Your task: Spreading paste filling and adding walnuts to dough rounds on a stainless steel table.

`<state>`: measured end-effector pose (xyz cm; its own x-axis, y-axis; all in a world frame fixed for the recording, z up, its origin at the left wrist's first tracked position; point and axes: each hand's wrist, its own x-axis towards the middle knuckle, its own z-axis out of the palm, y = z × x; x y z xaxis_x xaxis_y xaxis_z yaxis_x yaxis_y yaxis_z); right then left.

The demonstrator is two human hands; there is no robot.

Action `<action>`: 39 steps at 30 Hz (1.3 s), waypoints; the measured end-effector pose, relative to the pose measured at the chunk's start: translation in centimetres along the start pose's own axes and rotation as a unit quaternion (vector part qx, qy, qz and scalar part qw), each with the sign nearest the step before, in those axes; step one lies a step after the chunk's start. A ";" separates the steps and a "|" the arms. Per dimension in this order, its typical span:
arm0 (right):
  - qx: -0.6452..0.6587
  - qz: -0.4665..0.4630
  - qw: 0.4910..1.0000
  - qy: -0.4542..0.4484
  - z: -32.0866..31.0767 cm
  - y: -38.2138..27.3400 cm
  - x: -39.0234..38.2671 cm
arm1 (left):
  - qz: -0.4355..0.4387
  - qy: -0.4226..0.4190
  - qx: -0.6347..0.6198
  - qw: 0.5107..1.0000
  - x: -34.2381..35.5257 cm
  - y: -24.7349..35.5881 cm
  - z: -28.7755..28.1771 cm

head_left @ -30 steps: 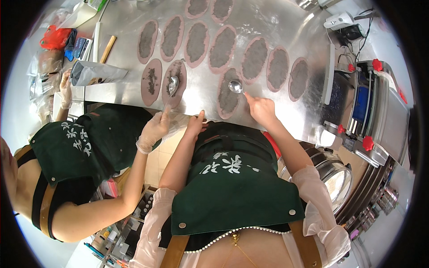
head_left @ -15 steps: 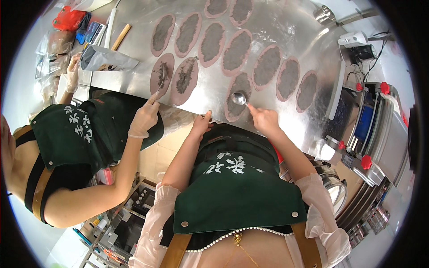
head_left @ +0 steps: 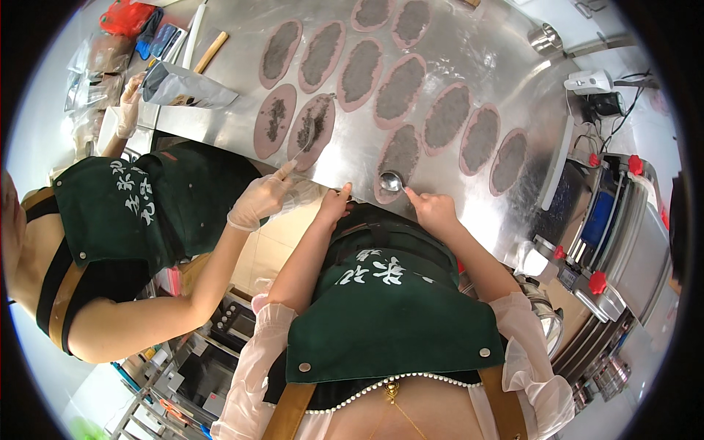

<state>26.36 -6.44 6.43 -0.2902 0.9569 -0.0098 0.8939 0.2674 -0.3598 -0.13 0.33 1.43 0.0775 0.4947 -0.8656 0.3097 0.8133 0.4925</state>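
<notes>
My right hand point(head_left: 435, 214) is closed on the handle of a metal spoon point(head_left: 391, 181). The spoon's round bowl rests on the near end of a pink oval dough sheet point(head_left: 412, 174), whose middle is covered with dark grey paste point(head_left: 400, 150). My left hand point(head_left: 335, 204) is closed at the front edge of the steel table point(head_left: 352, 161), its thumb over the rim and its curled fingers partly hidden. Left of it, a co-worker's gloved hand point(head_left: 260, 196) holds a utensil over another oval sheet point(head_left: 302, 156) with clumpy dark filling.
Several paste-covered ovals point(head_left: 447, 117) lie across the table, and one sheet point(head_left: 265, 135) has a small patch of filling. The co-worker's other gloved hand point(head_left: 129, 110) is beside a silvery bag point(head_left: 192, 86). A metal cup point(head_left: 544, 39) stands far right; a machine with red knobs point(head_left: 598, 282) is at right.
My spoon has slid toward the near end of its oval. The co-worker's utensil has moved from the leftmost near sheet to the one right of it. My left hand stays at the edge.
</notes>
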 end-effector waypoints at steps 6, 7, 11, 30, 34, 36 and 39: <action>-0.045 0.035 0.998 0.026 -0.7 2.4 2.2 | 0.006 -0.002 -0.003 1.000 0.1 -0.1 -0.1; -0.051 0.044 0.997 0.035 -1.0 2.7 2.5 | 0.003 -0.002 -0.003 1.000 0.1 -0.2 -0.2; -0.025 -0.004 1.000 0.011 -1.5 1.1 1.7 | 0.004 0.001 -0.009 1.000 0.5 -0.6 -0.2; -0.020 0.039 0.999 -0.024 -1.5 1.8 2.8 | 0.014 -0.002 -0.006 1.000 0.3 -0.5 0.1; -0.008 0.052 0.999 0.004 -2.2 2.3 2.9 | 0.011 -0.005 -0.018 1.000 1.1 -1.2 -0.4; -0.012 0.055 0.998 -0.007 -2.4 2.1 2.7 | 0.009 -0.004 -0.019 1.000 1.1 -1.2 -0.3; -0.020 0.047 0.998 -0.032 -2.2 1.3 2.2 | 0.010 -0.001 -0.013 1.000 0.6 -0.8 0.0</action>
<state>27.59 -3.75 7.99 -0.2243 0.9692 -0.1014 0.9307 0.1822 -0.3171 -0.31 0.01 0.50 0.0852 0.5108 -0.8555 0.2828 0.8109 0.5123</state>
